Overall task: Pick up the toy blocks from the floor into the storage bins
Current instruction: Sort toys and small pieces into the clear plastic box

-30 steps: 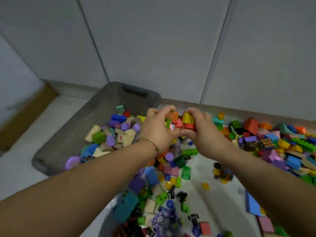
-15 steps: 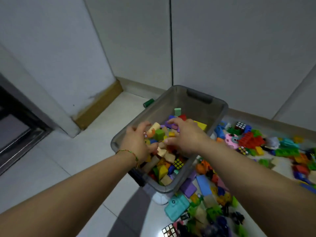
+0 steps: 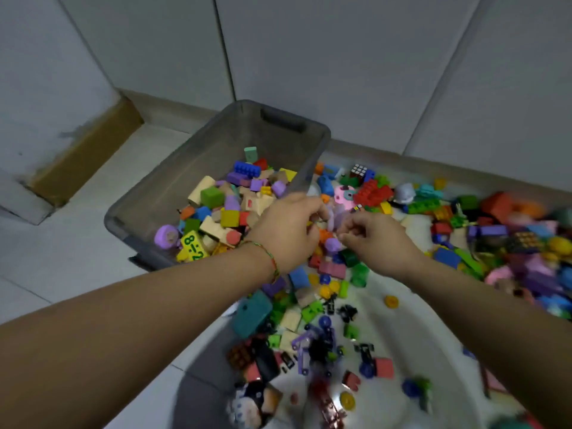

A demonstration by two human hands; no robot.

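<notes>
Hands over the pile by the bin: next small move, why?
Probably close both on the blocks beneath. Left hand and right hand sit curled over the floor pile beside the grey bin; blur hides whether either grips anything yet.

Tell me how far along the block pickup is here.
Done: the grey translucent plastic storage bin holds a layer of mixed coloured blocks. In hand: left hand and right hand curl into the floor pile beside it; grip blurred. Left: that wide pile.
</notes>
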